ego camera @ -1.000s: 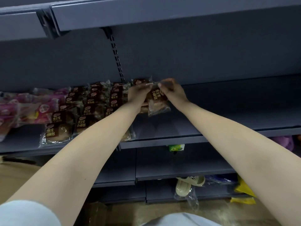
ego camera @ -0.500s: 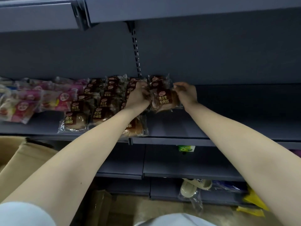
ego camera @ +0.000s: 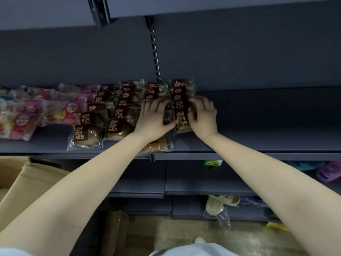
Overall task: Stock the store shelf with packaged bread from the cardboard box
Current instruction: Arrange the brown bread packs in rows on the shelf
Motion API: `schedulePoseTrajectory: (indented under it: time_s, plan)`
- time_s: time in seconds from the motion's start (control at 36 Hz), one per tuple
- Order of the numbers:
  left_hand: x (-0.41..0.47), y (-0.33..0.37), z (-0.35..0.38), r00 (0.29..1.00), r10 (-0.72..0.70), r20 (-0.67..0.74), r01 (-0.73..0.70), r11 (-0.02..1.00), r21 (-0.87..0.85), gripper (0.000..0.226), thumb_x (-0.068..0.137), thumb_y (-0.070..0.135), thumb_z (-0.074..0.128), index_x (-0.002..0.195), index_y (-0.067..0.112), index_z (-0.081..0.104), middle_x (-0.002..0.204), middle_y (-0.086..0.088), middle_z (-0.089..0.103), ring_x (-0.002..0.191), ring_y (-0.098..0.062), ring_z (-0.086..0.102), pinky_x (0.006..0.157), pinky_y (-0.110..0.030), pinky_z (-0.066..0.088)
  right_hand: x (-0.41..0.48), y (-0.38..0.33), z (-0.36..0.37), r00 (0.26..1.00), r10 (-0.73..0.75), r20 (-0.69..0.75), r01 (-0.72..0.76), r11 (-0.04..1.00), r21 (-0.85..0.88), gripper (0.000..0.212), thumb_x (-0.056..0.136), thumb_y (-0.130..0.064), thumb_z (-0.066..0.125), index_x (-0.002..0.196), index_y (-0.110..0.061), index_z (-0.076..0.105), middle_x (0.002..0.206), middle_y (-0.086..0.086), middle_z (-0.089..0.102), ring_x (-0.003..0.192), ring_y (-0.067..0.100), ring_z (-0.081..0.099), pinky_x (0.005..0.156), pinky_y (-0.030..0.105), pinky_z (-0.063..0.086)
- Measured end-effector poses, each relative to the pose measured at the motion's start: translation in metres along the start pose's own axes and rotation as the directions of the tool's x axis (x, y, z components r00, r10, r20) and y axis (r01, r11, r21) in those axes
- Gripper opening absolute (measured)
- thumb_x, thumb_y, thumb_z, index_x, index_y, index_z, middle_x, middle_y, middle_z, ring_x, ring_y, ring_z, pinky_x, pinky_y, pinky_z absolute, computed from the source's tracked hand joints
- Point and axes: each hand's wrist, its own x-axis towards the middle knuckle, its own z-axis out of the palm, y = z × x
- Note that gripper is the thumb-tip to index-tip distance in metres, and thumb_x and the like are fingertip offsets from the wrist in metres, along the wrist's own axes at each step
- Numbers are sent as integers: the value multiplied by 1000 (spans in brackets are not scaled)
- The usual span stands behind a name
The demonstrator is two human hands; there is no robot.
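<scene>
— Laying the bread packet [ego camera: 181, 121] flat: is that what has just changed?

— Yes. A second ago it hung upright above the shelf [ego camera: 258, 150], pinched by its top between both hands. Now it lies on the shelf as the front piece of the rightmost brown column. That column runs from the back of the shelf toward the front edge and stops short of it.

— And the hands?

— The left hand [ego camera: 154, 117] rests flat, fingers spread wide over the other bread packets [ego camera: 118, 124] just beside it, with the thumb touching the new packet's left side. The right hand [ego camera: 203, 118] has its fingers curled over the packet's right edge, holding it, though that side is a little blurred.

— What does that mean for the stocking?

— I judge this packet placed, with only a squaring-up against its neighbours left. The columns end well short of the shelf's right edge, so more can follow. The cardboard box [ego camera: 27, 180] stands below the shelf's front left corner. I cannot tell how much bread remains in it.
</scene>
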Motion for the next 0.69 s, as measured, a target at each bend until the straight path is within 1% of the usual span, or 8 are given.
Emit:
schedulePoseTrajectory:
  time_s: [0.08,0.17,0.31,0.39,0.44,0.53,0.58,0.69]
  plan:
    - [-10,-12,-3,999,45,-7,-45,998,44,88,79,72,35,146,14,33,147,-8,36,137,-34,27,119,-50,8,-8,6,4,975,-155,158,176,975,-134,61,89,-46,43,141,-14,42,146,8,40,134,30,36,111,54,21]
    - [-21,-19,1,997,64,43,-67,994,89,95,74,76,27,145,13,35,147,-9,38,135,-35,31,117,-50,9,-10,9,11,942,-79,327,165,955,-245,79,90,-57,45,151,-15,17,159,2,13,146,23,7,117,55,2]
    - [-34,-22,6,997,63,50,-67,995,74,93,74,77,27,143,16,40,143,-8,43,132,-34,36,117,-50,14,-8,-2,16,926,18,377,122,931,-344,81,91,-60,37,152,-15,10,160,0,3,147,21,-7,114,57,-7]
    - [-38,-23,4,994,89,58,-92,994,64,91,75,77,25,142,18,42,143,-5,43,132,-32,35,119,-48,12,-9,-4,14,941,-70,330,190,917,-350,73,91,-57,34,148,-12,27,156,5,23,146,27,9,112,62,-3]
    - [-41,-26,1,993,96,73,-101,993,56,92,74,78,24,142,19,42,144,-5,43,134,-31,33,118,-46,10,-8,-8,12,946,-220,238,288,907,-308,66,89,-52,34,136,-7,48,142,9,46,137,31,34,111,65,7]
    - [-49,-36,-3,988,126,91,-130,991,39,95,72,80,30,142,18,42,142,-6,46,136,-31,34,117,-48,12,-5,-22,16,918,-379,115,395,893,-214,51,91,-40,42,119,-4,63,122,13,61,121,35,52,110,62,21]
    - [-56,-44,-5,985,151,88,-155,987,38,96,70,81,36,140,15,44,140,-7,50,134,-31,38,115,-51,16,-4,-37,20,894,-433,118,447,881,-157,47,91,-38,42,114,-5,66,113,12,64,113,33,56,110,57,25]
    - [-66,-60,-9,980,195,31,-197,979,59,95,69,80,43,130,8,53,130,-10,56,127,-32,43,113,-55,23,-13,-59,30,846,-474,244,502,862,-71,51,90,-44,39,113,-8,67,102,10,68,103,30,60,111,47,26]
